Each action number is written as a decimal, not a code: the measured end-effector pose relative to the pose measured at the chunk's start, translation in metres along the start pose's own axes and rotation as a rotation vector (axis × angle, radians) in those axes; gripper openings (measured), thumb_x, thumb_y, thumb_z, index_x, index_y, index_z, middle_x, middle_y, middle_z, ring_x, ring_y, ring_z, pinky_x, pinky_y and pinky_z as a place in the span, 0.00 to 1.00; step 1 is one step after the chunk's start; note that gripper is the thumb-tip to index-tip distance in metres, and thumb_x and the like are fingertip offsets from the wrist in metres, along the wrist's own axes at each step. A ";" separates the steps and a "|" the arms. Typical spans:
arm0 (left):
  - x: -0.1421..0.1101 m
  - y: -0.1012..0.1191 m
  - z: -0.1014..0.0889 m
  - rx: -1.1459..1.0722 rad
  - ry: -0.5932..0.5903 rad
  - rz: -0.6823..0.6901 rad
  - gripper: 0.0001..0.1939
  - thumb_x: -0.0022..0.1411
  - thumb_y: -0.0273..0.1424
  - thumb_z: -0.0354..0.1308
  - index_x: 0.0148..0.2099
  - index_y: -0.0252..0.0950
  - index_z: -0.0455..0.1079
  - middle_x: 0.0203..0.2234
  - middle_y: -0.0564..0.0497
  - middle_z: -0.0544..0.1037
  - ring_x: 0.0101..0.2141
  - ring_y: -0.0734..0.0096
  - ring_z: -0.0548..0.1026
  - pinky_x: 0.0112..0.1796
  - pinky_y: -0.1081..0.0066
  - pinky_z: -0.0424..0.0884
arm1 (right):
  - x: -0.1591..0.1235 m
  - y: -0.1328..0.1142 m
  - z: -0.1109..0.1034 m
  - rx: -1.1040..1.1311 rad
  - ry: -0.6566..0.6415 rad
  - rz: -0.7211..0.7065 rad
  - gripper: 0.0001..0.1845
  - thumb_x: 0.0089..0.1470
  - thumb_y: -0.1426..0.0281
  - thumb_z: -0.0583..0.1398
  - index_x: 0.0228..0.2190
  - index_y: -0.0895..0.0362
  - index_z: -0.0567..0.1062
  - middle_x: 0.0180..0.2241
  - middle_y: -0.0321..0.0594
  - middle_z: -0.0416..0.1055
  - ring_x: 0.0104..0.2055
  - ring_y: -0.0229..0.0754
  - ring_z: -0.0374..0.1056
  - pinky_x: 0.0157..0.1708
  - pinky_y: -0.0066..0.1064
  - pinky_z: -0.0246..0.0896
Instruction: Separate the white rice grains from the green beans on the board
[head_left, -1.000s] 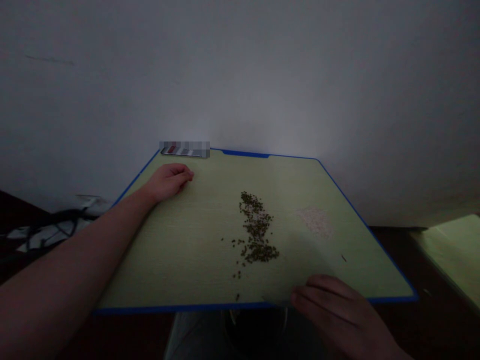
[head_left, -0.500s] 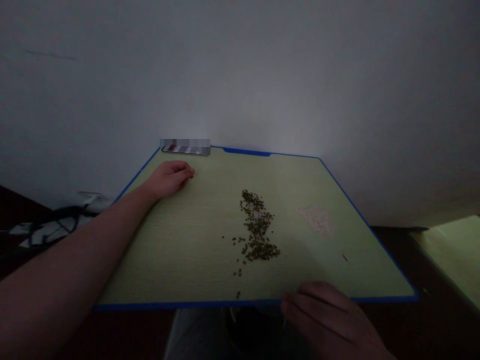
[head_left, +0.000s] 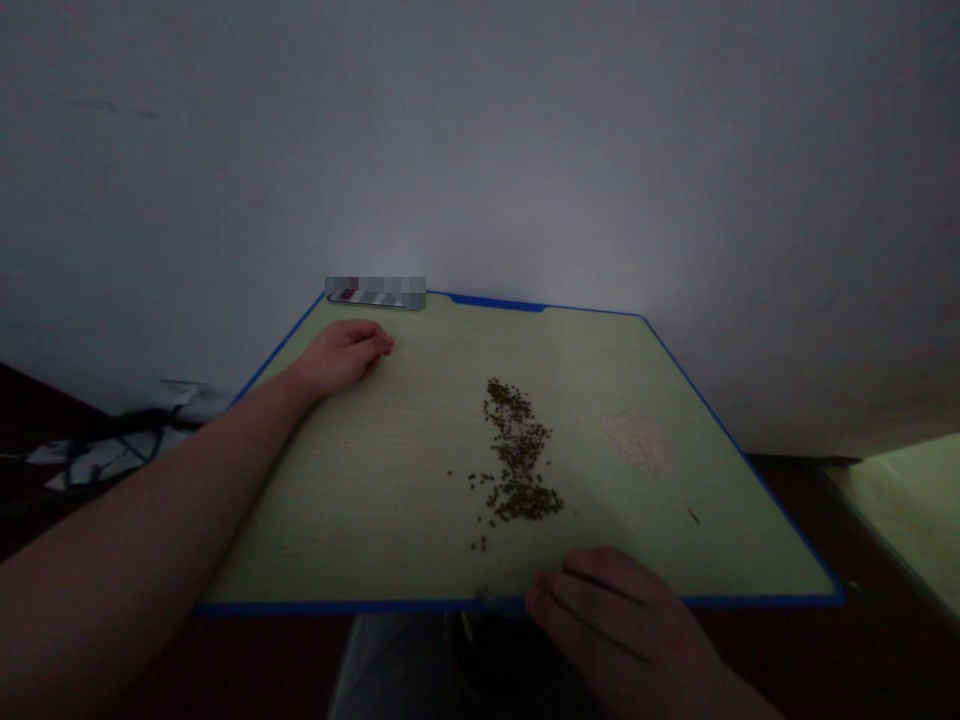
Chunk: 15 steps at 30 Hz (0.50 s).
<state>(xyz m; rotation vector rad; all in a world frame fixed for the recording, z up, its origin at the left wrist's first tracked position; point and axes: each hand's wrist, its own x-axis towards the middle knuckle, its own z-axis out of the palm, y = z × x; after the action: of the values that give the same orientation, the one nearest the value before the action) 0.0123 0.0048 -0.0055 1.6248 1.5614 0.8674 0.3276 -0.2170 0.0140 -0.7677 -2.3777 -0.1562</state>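
- Many dark beans [head_left: 523, 502] lie central, pale grains [head_left: 640, 442] at three o'clock.
- Left hand [head_left: 346, 356], ten o'clock: grip curled closed, perhaps steadying the surface [head_left: 375, 500].
- Right hand [head_left: 622, 620], five o'clock: grip unclear.

The tabletop [head_left: 337, 490] is backed by the wall [head_left: 480, 150], and its far left corner is occupied by a phone [head_left: 375, 298], with the left hand [head_left: 349, 355] laid just in front. Across the middle, seeds [head_left: 525, 502] are scattered, flanked on the right by a grain patch [head_left: 641, 443], nearer than which a sliver [head_left: 694, 516] is placed. The right hand [head_left: 607, 610] is held at the near edge, right of centre.
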 end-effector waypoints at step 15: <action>0.000 0.002 -0.001 0.044 -0.004 0.014 0.10 0.51 0.38 0.56 0.23 0.38 0.66 0.14 0.56 0.64 0.17 0.74 0.62 0.20 0.73 0.57 | -0.006 -0.022 0.009 -0.168 0.183 -0.011 0.18 0.66 0.78 0.50 0.31 0.56 0.76 0.25 0.31 0.76 0.25 0.35 0.66 0.26 0.29 0.61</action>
<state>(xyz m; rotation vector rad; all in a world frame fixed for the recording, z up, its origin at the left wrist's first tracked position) 0.0126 0.0044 -0.0038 1.6692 1.5775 0.8420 0.3139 -0.2356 0.0046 -0.7820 -2.2149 -0.4179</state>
